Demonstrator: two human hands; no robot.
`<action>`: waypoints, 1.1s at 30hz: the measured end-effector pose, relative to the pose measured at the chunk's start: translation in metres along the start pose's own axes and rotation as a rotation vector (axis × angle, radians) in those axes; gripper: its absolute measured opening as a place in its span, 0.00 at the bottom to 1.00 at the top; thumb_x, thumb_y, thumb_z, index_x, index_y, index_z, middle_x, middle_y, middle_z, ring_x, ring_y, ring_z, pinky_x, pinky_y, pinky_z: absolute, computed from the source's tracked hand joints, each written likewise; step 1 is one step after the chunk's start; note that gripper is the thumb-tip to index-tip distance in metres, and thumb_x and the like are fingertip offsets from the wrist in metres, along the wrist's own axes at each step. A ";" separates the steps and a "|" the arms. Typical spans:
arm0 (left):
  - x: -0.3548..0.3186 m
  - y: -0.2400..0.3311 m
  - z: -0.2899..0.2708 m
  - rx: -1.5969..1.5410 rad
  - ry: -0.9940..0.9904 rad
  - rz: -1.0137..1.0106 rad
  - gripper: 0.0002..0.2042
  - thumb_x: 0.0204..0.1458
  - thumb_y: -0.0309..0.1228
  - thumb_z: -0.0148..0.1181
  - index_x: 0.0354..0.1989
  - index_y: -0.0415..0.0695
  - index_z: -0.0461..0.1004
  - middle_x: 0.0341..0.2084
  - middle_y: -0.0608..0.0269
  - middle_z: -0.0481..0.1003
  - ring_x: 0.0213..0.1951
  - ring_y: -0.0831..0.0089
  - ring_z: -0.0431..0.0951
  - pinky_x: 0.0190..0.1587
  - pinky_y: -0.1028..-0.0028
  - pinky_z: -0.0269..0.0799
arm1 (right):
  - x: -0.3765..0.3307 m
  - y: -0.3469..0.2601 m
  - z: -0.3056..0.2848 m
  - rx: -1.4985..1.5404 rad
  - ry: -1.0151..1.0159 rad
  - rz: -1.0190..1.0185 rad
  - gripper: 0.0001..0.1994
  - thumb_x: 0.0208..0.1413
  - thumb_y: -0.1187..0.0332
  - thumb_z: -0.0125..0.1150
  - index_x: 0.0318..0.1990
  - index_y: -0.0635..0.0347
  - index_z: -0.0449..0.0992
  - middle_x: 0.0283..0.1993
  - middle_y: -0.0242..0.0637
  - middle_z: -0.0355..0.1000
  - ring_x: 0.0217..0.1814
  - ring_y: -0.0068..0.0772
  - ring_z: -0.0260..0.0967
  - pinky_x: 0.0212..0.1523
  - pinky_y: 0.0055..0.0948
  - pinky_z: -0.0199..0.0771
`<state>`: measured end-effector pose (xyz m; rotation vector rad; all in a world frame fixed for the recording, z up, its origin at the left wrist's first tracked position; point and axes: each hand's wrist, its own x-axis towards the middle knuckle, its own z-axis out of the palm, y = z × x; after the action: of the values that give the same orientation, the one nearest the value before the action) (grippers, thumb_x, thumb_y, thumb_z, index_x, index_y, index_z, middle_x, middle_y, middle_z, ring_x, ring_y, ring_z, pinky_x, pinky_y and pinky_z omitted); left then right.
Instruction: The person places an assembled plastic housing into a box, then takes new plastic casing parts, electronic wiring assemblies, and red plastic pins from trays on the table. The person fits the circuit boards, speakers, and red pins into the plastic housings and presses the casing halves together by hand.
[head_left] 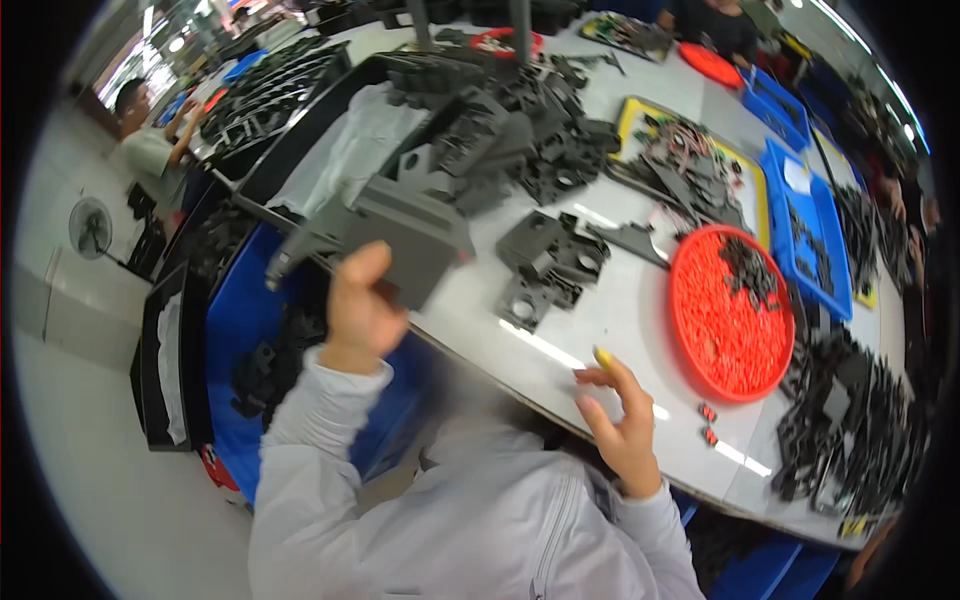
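Note:
My left hand [362,312] grips a dark grey plastic housing [410,240], boxy with a flat face, at the table's left edge. The hand and the part are somewhat blurred. My right hand [622,420] hovers by the front edge of the table with thumb and fingers apart and nothing between them; a yellow cover [602,357] sits on one fingertip. Beyond my right hand lie several dark grey plastic parts [548,262] with round holes. To its right stands a round red tray [722,385] of small red-orange pieces, with black pieces heaped on top.
A black crate [262,185] with a white liner stands at the left, near a heap of dark parts [560,140]. Below is a blue bin [232,440]. A yellow-rimmed tray [765,205], a blue tray [840,290] and black parts [850,420] fill the right. Other people work nearby.

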<state>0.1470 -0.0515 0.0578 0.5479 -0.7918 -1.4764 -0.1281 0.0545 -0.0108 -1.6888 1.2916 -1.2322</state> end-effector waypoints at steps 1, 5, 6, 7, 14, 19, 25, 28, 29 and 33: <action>0.005 0.026 -0.006 0.043 0.118 0.110 0.15 0.46 0.26 0.56 0.43 0.34 0.70 0.40 0.55 0.74 0.43 0.64 0.75 0.49 0.64 0.71 | -0.008 0.001 -0.003 -0.053 0.012 0.007 0.25 0.42 0.75 0.63 0.52 0.66 0.68 0.41 0.45 0.73 0.42 0.41 0.70 0.45 0.32 0.68; 0.085 0.093 -0.047 0.612 0.182 0.450 0.16 0.46 0.21 0.60 0.45 0.34 0.68 0.39 0.59 0.74 0.40 0.72 0.74 0.47 0.74 0.68 | -0.028 -0.003 -0.018 -0.272 0.056 0.004 0.19 0.42 0.79 0.60 0.45 0.67 0.70 0.36 0.45 0.72 0.38 0.44 0.69 0.40 0.33 0.68; 0.111 0.105 -0.068 0.655 0.210 0.452 0.16 0.45 0.21 0.61 0.45 0.34 0.69 0.39 0.59 0.74 0.40 0.73 0.73 0.46 0.75 0.67 | -0.031 -0.002 -0.020 -0.271 0.051 -0.006 0.19 0.42 0.79 0.60 0.45 0.67 0.70 0.36 0.45 0.72 0.38 0.44 0.69 0.40 0.33 0.68; 0.134 0.112 -0.084 0.691 0.211 0.434 0.17 0.44 0.21 0.62 0.44 0.34 0.69 0.38 0.59 0.74 0.39 0.73 0.73 0.45 0.76 0.67 | -0.033 0.000 -0.022 -0.318 0.068 -0.024 0.17 0.42 0.79 0.60 0.43 0.68 0.71 0.35 0.46 0.71 0.36 0.45 0.68 0.39 0.34 0.68; 0.306 0.084 -0.208 1.010 0.345 0.315 0.20 0.37 0.23 0.66 0.41 0.34 0.70 0.36 0.57 0.75 0.38 0.70 0.75 0.43 0.76 0.67 | -0.038 0.009 -0.021 -0.527 0.151 -0.047 0.13 0.43 0.81 0.57 0.39 0.69 0.70 0.33 0.47 0.68 0.34 0.45 0.65 0.36 0.34 0.65; 0.373 0.069 -0.233 1.247 0.541 0.421 0.20 0.37 0.22 0.66 0.42 0.34 0.70 0.37 0.55 0.76 0.40 0.66 0.76 0.44 0.74 0.67 | -0.037 0.014 -0.020 -0.586 0.150 -0.004 0.13 0.39 0.79 0.59 0.37 0.66 0.72 0.32 0.43 0.69 0.33 0.44 0.65 0.36 0.36 0.62; 0.415 0.045 -0.253 1.440 0.694 0.379 0.20 0.37 0.24 0.67 0.42 0.37 0.71 0.39 0.54 0.76 0.43 0.61 0.75 0.47 0.71 0.67 | -0.028 0.014 -0.017 -0.661 0.124 -0.045 0.12 0.36 0.79 0.58 0.33 0.63 0.71 0.28 0.40 0.66 0.28 0.41 0.61 0.31 0.35 0.58; 0.429 0.041 -0.270 1.451 0.734 0.358 0.23 0.35 0.25 0.69 0.44 0.36 0.69 0.40 0.52 0.75 0.44 0.59 0.75 0.48 0.70 0.67 | -0.022 0.007 -0.019 -0.626 0.119 -0.027 0.13 0.40 0.81 0.59 0.38 0.62 0.73 0.32 0.44 0.68 0.31 0.46 0.64 0.35 0.38 0.63; 0.445 0.050 -0.303 1.359 0.702 0.400 0.26 0.35 0.26 0.69 0.45 0.35 0.68 0.41 0.51 0.75 0.45 0.60 0.75 0.48 0.70 0.67 | -0.019 0.008 -0.020 -0.615 0.118 -0.031 0.13 0.40 0.81 0.59 0.38 0.62 0.73 0.32 0.44 0.68 0.31 0.46 0.64 0.35 0.38 0.63; 0.469 0.033 -0.319 1.168 0.485 0.381 0.29 0.37 0.24 0.61 0.52 0.32 0.62 0.44 0.46 0.73 0.48 0.60 0.73 0.50 0.72 0.65 | -0.014 0.007 -0.019 -0.643 0.115 -0.024 0.12 0.39 0.81 0.60 0.36 0.63 0.73 0.30 0.44 0.68 0.30 0.45 0.63 0.32 0.38 0.62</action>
<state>0.3730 -0.5593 -0.0612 1.4556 -1.2311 -0.3664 -0.1492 0.0667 -0.0149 -2.0896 1.8827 -0.9911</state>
